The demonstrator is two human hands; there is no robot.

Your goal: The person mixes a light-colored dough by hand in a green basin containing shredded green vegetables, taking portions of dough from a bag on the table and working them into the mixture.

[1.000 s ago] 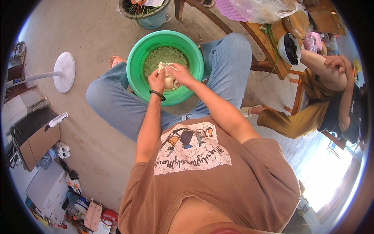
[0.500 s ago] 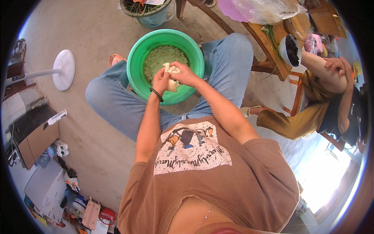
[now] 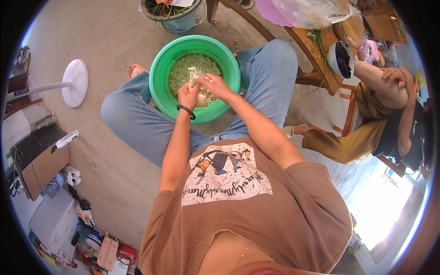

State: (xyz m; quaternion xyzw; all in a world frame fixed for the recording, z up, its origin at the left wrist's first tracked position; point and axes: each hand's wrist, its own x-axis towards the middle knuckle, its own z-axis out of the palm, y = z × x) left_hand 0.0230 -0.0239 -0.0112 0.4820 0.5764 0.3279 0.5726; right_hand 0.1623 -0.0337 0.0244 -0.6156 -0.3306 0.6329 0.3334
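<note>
Head view: fingertips of the left hand [image 3: 187, 97] and right hand [image 3: 218, 88] are pinched nearly closed on 1 pale, crumbly piece [image 3: 194, 77], held over a green basin [image 3: 154, 75] with pale crumbs [image 3: 182, 68] below the grip and 1 larger pale lump [image 3: 201, 100] just nearer the wearer. Beyond the grip, a blue bucket [image 3: 179, 24] holds green stems; well right, a pale bowl [image 3: 332, 60] holds dark pieces. Nearer the wearer, a brown shirt [image 3: 243, 215] bears dark script on a white panel; concrete floor [image 3: 110, 55] surrounds the basin, a wooden table [image 3: 306, 42] stands right.
</note>
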